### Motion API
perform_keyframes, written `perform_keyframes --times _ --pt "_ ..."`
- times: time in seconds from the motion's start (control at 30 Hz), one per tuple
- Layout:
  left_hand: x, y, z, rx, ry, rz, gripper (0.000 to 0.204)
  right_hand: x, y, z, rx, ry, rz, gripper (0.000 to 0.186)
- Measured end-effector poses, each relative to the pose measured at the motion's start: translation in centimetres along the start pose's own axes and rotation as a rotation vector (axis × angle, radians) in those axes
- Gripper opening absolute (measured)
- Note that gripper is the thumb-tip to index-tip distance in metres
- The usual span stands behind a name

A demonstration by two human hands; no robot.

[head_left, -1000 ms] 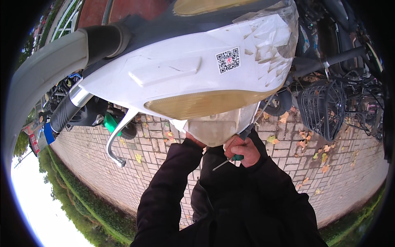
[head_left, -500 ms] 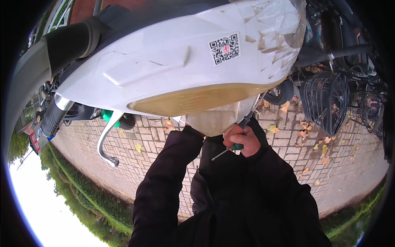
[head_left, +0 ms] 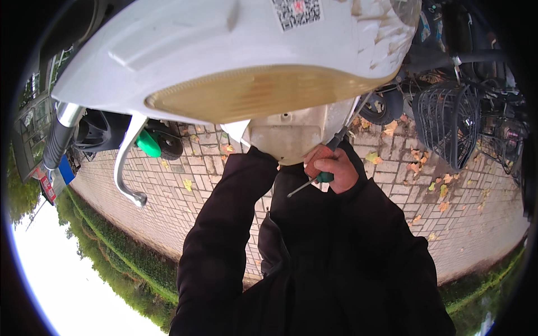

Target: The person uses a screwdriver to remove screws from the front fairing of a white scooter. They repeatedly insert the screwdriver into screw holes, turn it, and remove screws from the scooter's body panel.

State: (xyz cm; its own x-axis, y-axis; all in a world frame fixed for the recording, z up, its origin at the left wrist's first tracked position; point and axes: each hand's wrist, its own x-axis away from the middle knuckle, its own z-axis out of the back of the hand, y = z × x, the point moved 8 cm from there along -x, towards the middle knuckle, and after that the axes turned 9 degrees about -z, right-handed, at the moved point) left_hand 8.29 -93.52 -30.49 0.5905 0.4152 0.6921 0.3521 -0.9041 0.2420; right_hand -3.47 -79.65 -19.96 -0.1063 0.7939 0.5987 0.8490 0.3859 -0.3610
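The white front cowl of a scooter (head_left: 252, 50) fills the upper view, with a yellowed headlight lens (head_left: 263, 87) along its lower edge. Below the lens hangs a dirty off-white panel (head_left: 288, 134). My right hand (head_left: 335, 169) is closed around a screwdriver with a green handle end (head_left: 324, 177); its thin metal shaft points down and left. That hand sits against the panel's lower right side, by a dark cable or sleeve (head_left: 336, 140). My left arm (head_left: 235, 190) reaches under the panel's left side, and the left hand and its fingers are hidden behind it.
A silver brake lever (head_left: 128, 168) and a black grip (head_left: 60, 137) stick out at left. Other parked two-wheelers stand behind, one with a black wire basket (head_left: 448, 123) at right. Leaf-strewn brick paving (head_left: 185, 218) lies below, edged by a hedge (head_left: 123, 263).
The view has shifted so that the cowl and lens sit higher and more of the lower panel shows. My right hand keeps hold of the screwdriver in nearly the same place.
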Motion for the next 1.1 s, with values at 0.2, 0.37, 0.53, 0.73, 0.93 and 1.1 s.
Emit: perform_keyframes --times 0.2,0.37,0.53,0.73,0.93,1.1 --pt "-0.3 -0.1 -0.2 0.007 -0.034 -0.035 0.056 -0.1 1.2 0.7 -0.102 0.035 -0.019 0.022" --pt "0.2 -0.3 1.2 0.096 -0.002 -0.026 0.056 -0.4 1.5 1.0 -0.121 0.036 0.005 0.028" --pt "0.6 1.9 0.5 -1.17 -0.168 -0.486 0.057 -0.6 1.5 0.8 -0.147 -0.028 -0.004 0.031" --pt "-0.7 -0.6 1.6 -0.365 -0.298 -0.193 0.051 -0.8 1.8 1.4 -0.105 0.024 -0.007 0.028" --pt "-1.6 -1.7 2.7 -0.058 -0.06 -0.105 0.053 -1.3 2.1 1.5 -0.151 0.018 -0.039 0.025" --pt "-1.0 -1.5 1.2 -0.076 -0.045 -0.094 0.055 -0.9 1.9 1.6 -0.115 0.081 -0.076 0.023"
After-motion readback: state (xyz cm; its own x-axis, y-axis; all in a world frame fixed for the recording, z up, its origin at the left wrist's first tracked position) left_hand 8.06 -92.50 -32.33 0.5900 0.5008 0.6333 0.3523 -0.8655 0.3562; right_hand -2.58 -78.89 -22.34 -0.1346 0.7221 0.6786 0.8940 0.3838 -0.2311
